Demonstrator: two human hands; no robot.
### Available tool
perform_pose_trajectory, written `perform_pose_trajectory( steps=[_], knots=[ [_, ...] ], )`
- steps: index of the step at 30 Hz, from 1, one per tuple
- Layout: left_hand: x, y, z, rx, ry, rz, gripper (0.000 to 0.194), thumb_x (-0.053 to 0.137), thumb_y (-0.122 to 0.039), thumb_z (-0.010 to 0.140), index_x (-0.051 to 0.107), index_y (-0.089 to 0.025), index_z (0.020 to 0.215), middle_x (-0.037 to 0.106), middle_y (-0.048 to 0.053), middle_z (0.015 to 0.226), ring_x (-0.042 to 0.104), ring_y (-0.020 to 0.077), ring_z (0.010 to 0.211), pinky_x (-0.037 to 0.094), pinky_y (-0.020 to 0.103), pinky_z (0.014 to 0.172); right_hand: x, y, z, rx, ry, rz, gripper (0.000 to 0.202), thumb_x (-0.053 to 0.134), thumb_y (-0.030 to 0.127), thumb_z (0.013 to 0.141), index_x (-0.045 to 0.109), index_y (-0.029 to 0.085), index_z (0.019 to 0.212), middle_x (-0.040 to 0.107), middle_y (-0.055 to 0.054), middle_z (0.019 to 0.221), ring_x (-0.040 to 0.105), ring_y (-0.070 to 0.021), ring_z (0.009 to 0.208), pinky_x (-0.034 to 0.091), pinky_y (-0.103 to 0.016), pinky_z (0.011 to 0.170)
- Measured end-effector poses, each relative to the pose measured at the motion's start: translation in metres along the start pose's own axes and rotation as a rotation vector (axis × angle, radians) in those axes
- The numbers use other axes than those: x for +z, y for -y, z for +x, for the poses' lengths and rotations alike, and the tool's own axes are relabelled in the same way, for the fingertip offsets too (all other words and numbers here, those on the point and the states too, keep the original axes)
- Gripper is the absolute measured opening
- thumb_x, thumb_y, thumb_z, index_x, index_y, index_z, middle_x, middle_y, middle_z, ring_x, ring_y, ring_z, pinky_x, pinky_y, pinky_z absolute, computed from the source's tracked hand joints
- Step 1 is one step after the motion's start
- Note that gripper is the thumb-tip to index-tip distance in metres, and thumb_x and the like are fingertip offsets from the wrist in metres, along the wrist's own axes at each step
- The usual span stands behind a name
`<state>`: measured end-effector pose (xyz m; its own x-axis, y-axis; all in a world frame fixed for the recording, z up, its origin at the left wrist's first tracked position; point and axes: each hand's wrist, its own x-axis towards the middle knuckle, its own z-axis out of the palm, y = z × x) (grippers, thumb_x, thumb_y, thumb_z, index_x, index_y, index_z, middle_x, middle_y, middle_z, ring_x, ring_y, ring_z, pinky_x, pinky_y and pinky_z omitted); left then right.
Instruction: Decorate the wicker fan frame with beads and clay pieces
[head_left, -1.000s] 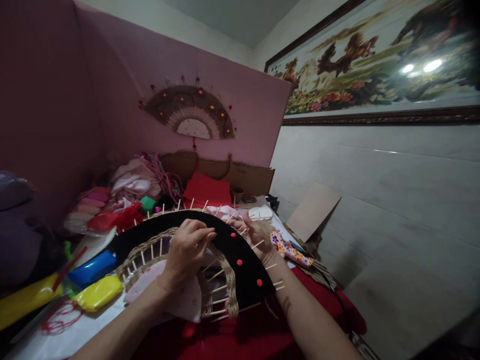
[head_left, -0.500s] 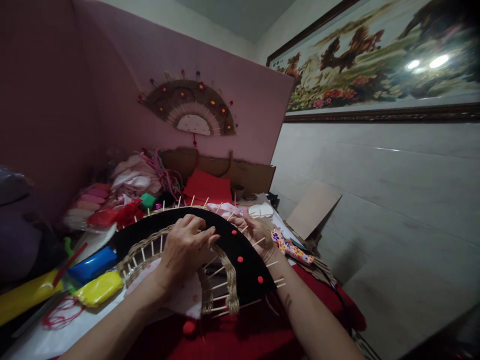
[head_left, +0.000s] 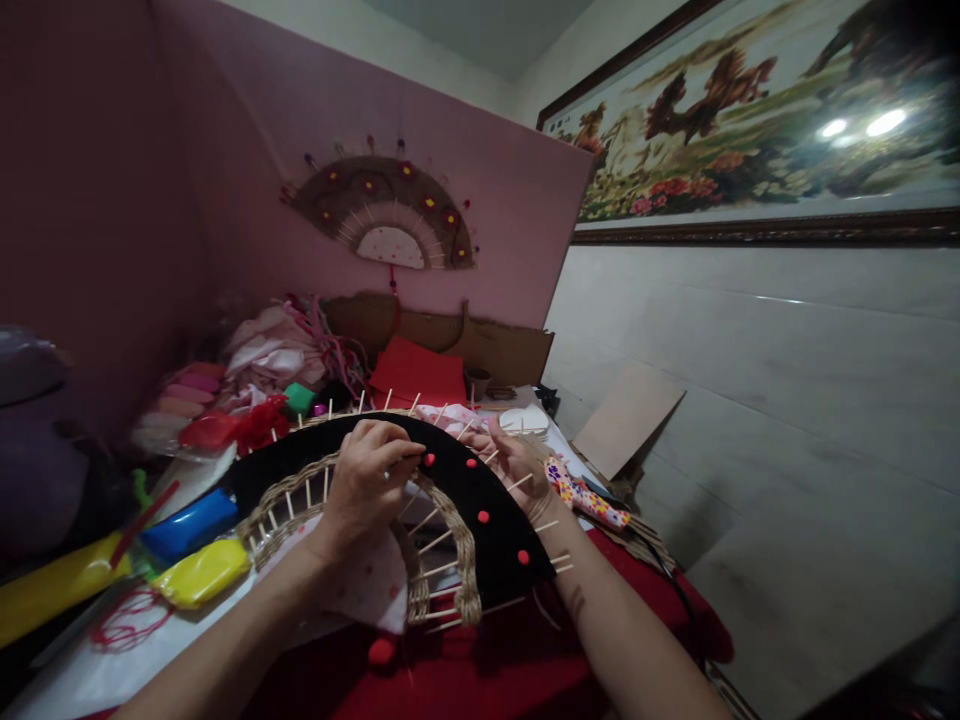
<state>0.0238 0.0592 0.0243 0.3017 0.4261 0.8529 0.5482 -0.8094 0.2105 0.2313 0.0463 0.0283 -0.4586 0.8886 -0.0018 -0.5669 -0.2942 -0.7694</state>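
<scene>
A fan-shaped craft piece (head_left: 352,435) stands tilted before me, with a black band, woven twine rows, thin wooden sticks and a pale spotted cloth centre. Several small red dots sit on the right part of its black band. My left hand (head_left: 371,485) is in front, its fingers pinched together at the uppermost red dot (head_left: 429,460). Behind the fan's right edge, my right hand (head_left: 517,468) grips it among the sticks, palm toward me; the band hides part of its fingers. A larger red ball (head_left: 382,652) lies at the fan's lower edge.
At the left lie a blue packet (head_left: 187,527), a yellow packet (head_left: 202,574) and red string (head_left: 131,620). Red sheets (head_left: 412,370) and pink cloth (head_left: 274,345) are behind. A finished fan (head_left: 390,210) hangs on the pink board. Flower-patterned cloth (head_left: 585,495) lies at the right.
My left fingers have drawn together and shifted slightly up and left, uncovering the uppermost red dot. My right hand stays behind the fan.
</scene>
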Motion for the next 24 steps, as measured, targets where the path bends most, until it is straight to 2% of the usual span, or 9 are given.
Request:
perform_pose_trajectory(
  steps=[9,13,17,20,24],
  knots=[
    [0.0065,-0.0035,0.0006,0.025,0.006,0.088,0.010,0.061,-0.026,0.079,0.070,-0.023,0.076,0.061,0.004,0.081,0.048,0.0196,0.084,0.040,0.037,0.076,0.0028,0.0003,-0.0011,-0.008,0.003,0.017,0.058,0.018,0.047,0.096,0.060,0.008,0.101,0.070,-0.008,0.076,0.067,-0.0170,0.072,0.049,-0.034,0.082],
    [0.0075,-0.0033,0.0012,0.006,0.009,0.078,0.009,0.062,-0.025,0.078,0.068,-0.022,0.073,0.062,0.004,0.081,0.048,0.0201,0.084,0.040,0.038,0.076,0.0024,0.0003,-0.0013,-0.007,0.011,0.011,0.055,0.023,0.050,0.094,0.060,0.009,0.101,0.070,-0.008,0.077,0.067,-0.0174,0.074,0.049,-0.034,0.082],
    [0.0050,-0.0038,0.0020,-0.013,-0.005,0.012,0.008,0.062,-0.025,0.078,0.069,-0.023,0.079,0.063,0.004,0.083,0.049,0.0198,0.085,0.040,0.038,0.076,0.0021,0.0002,-0.0010,-0.007,-0.019,-0.012,0.054,0.030,0.053,0.092,0.060,0.009,0.101,0.070,-0.009,0.080,0.067,-0.0184,0.076,0.048,-0.034,0.083],
    [0.0027,-0.0047,0.0025,-0.029,-0.007,-0.029,0.013,0.056,-0.022,0.082,0.069,-0.022,0.086,0.063,0.004,0.083,0.049,0.0188,0.084,0.040,0.037,0.076,0.0023,0.0004,-0.0006,-0.011,-0.024,-0.016,0.052,0.028,0.051,0.094,0.060,0.010,0.099,0.070,-0.008,0.078,0.067,-0.0177,0.075,0.049,-0.034,0.081],
    [0.0052,-0.0035,0.0013,-0.001,0.005,-0.014,0.016,0.054,-0.021,0.084,0.070,-0.022,0.084,0.063,0.004,0.082,0.049,0.0190,0.085,0.039,0.036,0.076,0.0022,0.0005,0.0001,-0.005,-0.014,0.007,0.054,0.022,0.048,0.095,0.060,0.010,0.101,0.070,-0.007,0.074,0.067,-0.0170,0.071,0.049,-0.033,0.081]
  ],
)
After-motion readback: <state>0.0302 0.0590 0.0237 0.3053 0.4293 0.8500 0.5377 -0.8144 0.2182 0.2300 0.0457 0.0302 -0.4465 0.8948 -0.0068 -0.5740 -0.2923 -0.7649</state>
